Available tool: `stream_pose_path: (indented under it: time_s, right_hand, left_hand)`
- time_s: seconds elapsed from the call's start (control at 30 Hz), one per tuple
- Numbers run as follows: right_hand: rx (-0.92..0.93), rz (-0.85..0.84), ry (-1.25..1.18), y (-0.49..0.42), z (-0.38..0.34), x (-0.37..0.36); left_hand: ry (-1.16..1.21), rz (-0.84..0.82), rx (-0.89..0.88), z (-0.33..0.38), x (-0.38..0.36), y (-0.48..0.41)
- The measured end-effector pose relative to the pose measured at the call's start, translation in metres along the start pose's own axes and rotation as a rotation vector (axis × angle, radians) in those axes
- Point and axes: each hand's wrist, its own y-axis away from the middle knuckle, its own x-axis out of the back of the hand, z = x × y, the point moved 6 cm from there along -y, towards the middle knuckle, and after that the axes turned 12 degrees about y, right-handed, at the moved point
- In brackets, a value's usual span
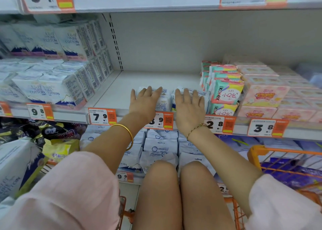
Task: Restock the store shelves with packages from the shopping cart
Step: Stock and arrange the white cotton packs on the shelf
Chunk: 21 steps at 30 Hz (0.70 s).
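Observation:
Two small white "Pure Cotton" packages stand side by side at the front edge of the middle shelf (115, 90). My left hand (145, 101) lies flat over the left package (164, 103), fingers straight and spread across its top. Over the right package (200, 92) my right hand (189, 106) lies the same way, its fingers reaching past the top edge. Both hands hide most of their package. The orange shopping cart (278, 152) is at the lower right; its rim shows again at the lower left, with yellow and dark packages (57, 149) in it.
White Pure Cotton packs (52, 88) fill the shelf to the left, and teal Kotex packs (226, 90) and pink boxes (264, 94) fill the right. Behind the two packages the shelf is bare. Price tags (102, 116) line the edge. My knees are below.

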Motion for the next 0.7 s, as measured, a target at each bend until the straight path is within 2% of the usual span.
stream_pose_path:
  time_s: [0.13,0.33,0.7]
  right_hand:
    - [-0.013,0.024,0.002,-0.020,0.001,0.006]
    - [0.040,-0.137,-0.004,-0.042,0.011,0.001]
    - [0.222,-0.091,-0.120,-0.032,0.019,0.007]
  left_hand:
    - [-0.021,0.011,-0.033,0.009,-0.003,0.002]
    - [0.040,-0.010,-0.035,0.005,-0.007,0.002]
    - [0.025,0.001,-0.039,0.006,-0.007,0.006]
